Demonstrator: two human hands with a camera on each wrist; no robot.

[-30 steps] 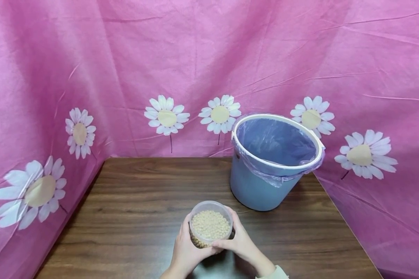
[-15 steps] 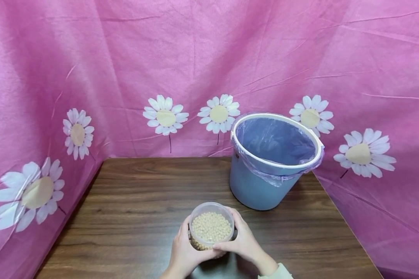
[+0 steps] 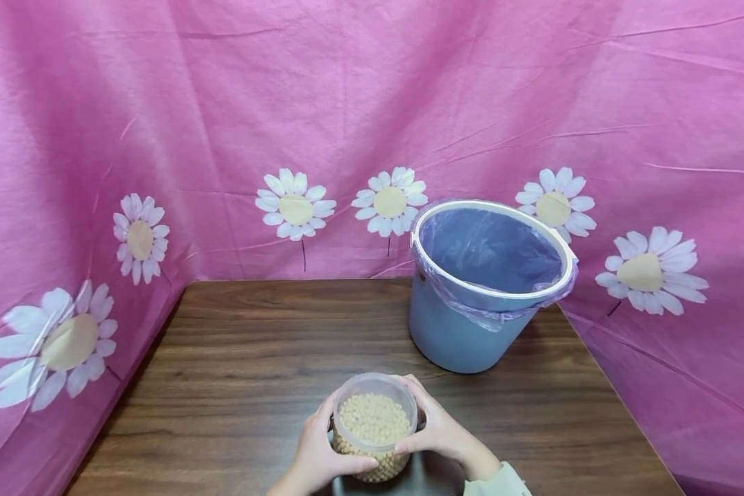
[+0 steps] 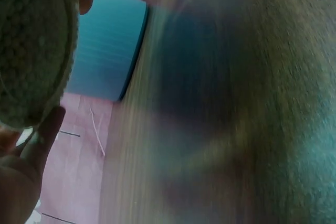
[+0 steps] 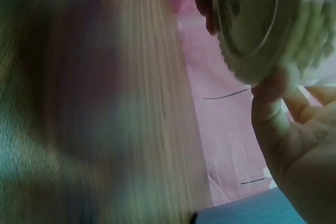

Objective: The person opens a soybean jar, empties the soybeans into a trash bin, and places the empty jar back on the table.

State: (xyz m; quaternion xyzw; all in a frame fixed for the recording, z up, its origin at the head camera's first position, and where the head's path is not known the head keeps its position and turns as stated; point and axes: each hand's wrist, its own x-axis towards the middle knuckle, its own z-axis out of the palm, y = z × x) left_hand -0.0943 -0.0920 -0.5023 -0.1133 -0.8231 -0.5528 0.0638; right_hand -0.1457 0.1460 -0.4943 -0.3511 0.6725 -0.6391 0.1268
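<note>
A clear round plastic tub full of small, round, beige beans is held between both hands near the front of the table. My left hand grips its left side, with the thumb across the near side. From the right, my right hand grips the tub near its rim, thumb also in front. No lid is on it. Both wrist views show the tub's underside, raised off the table: the tub base in the left one, the same base in the right one. Some fingers are hidden behind the tub.
Behind and to the right stands a blue bucket with a white rim and a thin purple bag lining it. The wooden table is surrounded by a pink cloth printed with daisies.
Both hands have brought the tub slightly nearer the person, and more of its front side shows. The thumbs have moved apart. The bucket has stayed in place.
</note>
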